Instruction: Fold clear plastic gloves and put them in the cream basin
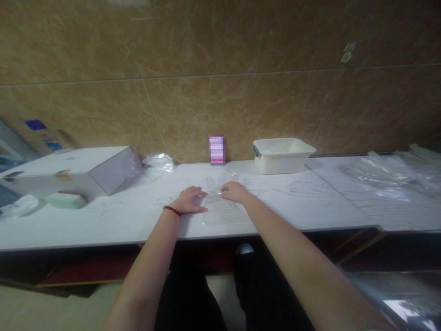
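Observation:
A clear plastic bag (225,215) lies flat on the white tabletop (138,225), close to the front edge. At its left side my left hand (191,200) rests with fingers spread, the fingertips touching the plastic. My right hand (233,191) is curled over the upper part of the bag, its fingers bent together at the plastic. What those fingers pinch, if anything besides the film, is too small to make out. A red bracelet (172,210) circles my left wrist.
Against the wall stand a phone-like device (217,150) with a blurred screen and a cream plastic bin (284,158). To the left are a white box (103,177), a pale green sponge-like block (66,200) and crumpled plastic (159,162). Clear bags (382,172) are piled at right.

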The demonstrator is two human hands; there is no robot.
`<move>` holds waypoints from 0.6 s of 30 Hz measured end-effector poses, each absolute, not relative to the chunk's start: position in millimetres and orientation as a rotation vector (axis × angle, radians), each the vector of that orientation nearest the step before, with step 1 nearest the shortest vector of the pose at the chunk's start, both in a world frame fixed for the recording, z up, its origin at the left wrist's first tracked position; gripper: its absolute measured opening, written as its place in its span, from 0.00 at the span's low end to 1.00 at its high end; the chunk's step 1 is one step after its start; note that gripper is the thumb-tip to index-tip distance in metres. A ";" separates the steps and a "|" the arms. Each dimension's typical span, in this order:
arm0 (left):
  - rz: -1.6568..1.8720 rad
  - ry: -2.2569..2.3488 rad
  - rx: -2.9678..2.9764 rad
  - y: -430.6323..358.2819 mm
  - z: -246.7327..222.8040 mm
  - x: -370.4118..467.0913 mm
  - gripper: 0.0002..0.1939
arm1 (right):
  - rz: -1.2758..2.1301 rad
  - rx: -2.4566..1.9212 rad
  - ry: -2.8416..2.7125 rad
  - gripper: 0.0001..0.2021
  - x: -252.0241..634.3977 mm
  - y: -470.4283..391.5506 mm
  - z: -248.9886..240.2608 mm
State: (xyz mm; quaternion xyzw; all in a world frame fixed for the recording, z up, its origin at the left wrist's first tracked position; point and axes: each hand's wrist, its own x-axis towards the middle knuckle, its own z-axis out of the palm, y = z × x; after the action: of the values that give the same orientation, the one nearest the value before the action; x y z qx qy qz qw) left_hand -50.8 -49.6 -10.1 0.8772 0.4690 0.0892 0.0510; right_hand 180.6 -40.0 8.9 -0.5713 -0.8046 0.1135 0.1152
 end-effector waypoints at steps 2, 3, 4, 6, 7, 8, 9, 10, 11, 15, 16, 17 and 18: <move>0.270 1.428 2.670 -49.4 -10.3 -51.3 0.35 | 0.332 -1.685 -2.327 0.15 179.4 -40.1 9.6; 0.271 1.427 2.670 -49.3 -10.5 -51.4 0.35 | 0.333 -1.697 -2.310 0.14 179.1 -40.2 10.0; 0.273 1.422 2.672 -49.1 -10.7 -51.5 0.35 | 0.341 -1.707 -2.296 0.13 178.8 -40.4 10.4; 0.281 1.414 2.675 -48.5 -11.3 -50.7 0.33 | 0.371 -1.729 -2.278 0.12 178.6 -40.8 11.2; 0.290 1.417 2.676 -48.0 -11.5 -49.8 0.32 | 0.385 -1.739 -2.271 0.12 178.4 -41.0 11.7; 0.300 1.424 2.679 -47.4 -11.7 -48.4 0.31 | 0.392 -1.745 -2.265 0.12 178.3 -41.0 12.1; 0.312 1.432 2.683 -46.5 -11.7 -46.6 0.30 | 0.395 -1.751 -2.257 0.12 178.0 -40.8 12.4; 0.322 1.439 2.690 -45.5 -11.6 -44.6 0.30 | 0.394 -1.757 -2.246 0.12 177.7 -40.5 12.7; 0.328 1.444 2.696 -44.3 -11.3 -42.5 0.30 | 0.392 -1.763 -2.232 0.13 177.3 -40.1 13.0; 0.262 1.436 2.696 -38.9 -8.9 -35.3 0.32 | 0.463 -1.806 -2.198 0.12 174.9 -38.4 14.9; 0.237 1.435 2.689 -37.8 -8.2 -34.4 0.33 | 0.485 -1.809 -2.198 0.12 174.2 -37.9 15.3; 0.218 1.434 2.684 -37.0 -7.5 -33.7 0.33 | 0.499 -1.803 -2.197 0.11 173.5 -37.4 15.6; 0.202 1.433 2.681 -36.6 -6.9 -33.4 0.33 | 0.503 -1.789 -2.195 0.10 172.9 -36.8 15.5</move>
State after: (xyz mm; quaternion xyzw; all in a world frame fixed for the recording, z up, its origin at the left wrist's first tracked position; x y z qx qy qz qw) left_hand -33.4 -36.6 -6.9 0.8790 0.4698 0.0664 0.0474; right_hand 172.9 -36.8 15.5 -0.6167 -0.7563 0.1735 0.1324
